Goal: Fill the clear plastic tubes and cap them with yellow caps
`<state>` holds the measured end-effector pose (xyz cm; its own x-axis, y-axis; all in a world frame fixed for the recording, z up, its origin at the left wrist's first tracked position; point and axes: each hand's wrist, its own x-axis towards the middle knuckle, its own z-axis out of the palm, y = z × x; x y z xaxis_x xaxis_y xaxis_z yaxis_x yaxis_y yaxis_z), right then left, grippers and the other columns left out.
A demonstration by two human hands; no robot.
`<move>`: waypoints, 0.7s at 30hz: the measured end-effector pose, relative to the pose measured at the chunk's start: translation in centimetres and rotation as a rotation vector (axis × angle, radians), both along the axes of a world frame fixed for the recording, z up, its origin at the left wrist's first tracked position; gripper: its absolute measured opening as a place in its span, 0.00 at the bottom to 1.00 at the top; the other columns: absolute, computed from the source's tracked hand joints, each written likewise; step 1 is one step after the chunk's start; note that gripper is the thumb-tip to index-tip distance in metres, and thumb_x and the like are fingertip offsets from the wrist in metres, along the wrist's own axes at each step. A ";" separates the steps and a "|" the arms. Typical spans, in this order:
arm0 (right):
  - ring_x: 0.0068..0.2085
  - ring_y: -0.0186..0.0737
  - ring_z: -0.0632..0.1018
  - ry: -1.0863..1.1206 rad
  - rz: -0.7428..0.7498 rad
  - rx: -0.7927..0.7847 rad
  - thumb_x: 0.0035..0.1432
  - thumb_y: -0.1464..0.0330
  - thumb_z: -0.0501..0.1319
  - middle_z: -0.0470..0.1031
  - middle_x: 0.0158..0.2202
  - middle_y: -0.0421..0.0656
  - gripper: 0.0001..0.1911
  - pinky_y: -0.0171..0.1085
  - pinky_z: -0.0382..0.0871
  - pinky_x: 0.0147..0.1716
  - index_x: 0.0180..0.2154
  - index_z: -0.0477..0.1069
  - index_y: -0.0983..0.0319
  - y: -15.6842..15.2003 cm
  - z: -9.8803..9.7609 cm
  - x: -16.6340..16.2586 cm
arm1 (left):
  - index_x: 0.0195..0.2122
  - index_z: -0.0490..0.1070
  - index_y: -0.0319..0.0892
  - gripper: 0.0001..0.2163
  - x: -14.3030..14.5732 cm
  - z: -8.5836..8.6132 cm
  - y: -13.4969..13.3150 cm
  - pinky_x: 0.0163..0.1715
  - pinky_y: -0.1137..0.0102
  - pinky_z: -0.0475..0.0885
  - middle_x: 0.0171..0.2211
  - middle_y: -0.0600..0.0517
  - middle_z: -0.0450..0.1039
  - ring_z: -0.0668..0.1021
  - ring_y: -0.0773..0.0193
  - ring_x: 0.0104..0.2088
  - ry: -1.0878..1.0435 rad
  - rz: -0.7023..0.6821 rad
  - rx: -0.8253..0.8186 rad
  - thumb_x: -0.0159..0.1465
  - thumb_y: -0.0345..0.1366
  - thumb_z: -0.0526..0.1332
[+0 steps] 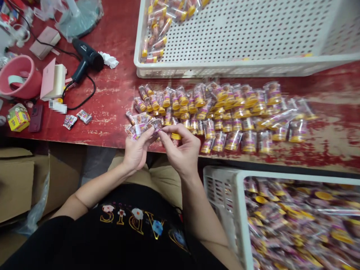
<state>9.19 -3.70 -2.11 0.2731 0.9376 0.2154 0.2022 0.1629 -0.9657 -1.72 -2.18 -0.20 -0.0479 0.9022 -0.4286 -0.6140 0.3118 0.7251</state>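
Observation:
My left hand [137, 153] is closed, its thumb and fingers pinching a small printed clear label [155, 125] at the near edge of the red table. My right hand [183, 150] is closed at the right end of that label, thumb against index finger. Just under the right fingers shows a yellow-capped clear tube [176, 137]; whether they touch it I cannot tell. More printed labels [140, 120] lie loose beyond the left hand. Past both hands, rows of yellow-lidded printed tubes [199, 95] stand or lean close together.
A white perforated crate [233, 67] with tubes in its left corner stands at the back. Another crate [242, 210], full of tubes, sits low at the right. Leftward are a hair dryer [87, 58], a pink bowl [30, 84], a phone [36, 118] and cardboard boxes [17, 187].

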 end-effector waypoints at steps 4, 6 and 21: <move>0.31 0.34 0.71 -0.079 0.070 0.024 0.62 0.61 0.64 0.70 0.28 0.39 0.13 0.36 0.67 0.33 0.29 0.73 0.61 0.2 0.0 0.2 | 0.35 0.78 0.39 0.06 -0.3 -0.1 0.6 0.52 0.62 0.75 0.37 0.52 0.82 0.82 0.60 0.46 -0.050 -0.001 -0.082 0.57 0.28 0.71; 0.27 0.32 0.68 0.017 0.092 -0.027 0.66 0.57 0.60 0.67 0.26 0.39 0.16 0.35 0.65 0.29 0.30 0.72 0.61 0.1 -0.5 0.5 | 0.35 0.77 0.40 0.04 -0.4 -0.1 1.0 0.52 0.63 0.75 0.36 0.52 0.82 0.82 0.61 0.47 -0.082 0.027 -0.127 0.58 0.28 0.70; 0.47 0.43 0.77 0.070 -0.133 0.322 0.58 0.69 0.68 0.73 0.43 0.44 0.16 0.45 0.75 0.48 0.49 0.77 0.53 -2.2 -1.2 0.8 | 0.43 0.79 0.38 0.06 -0.3 0.2 1.3 0.47 0.68 0.78 0.39 0.50 0.82 0.82 0.68 0.38 -0.169 0.001 -0.271 0.65 0.31 0.66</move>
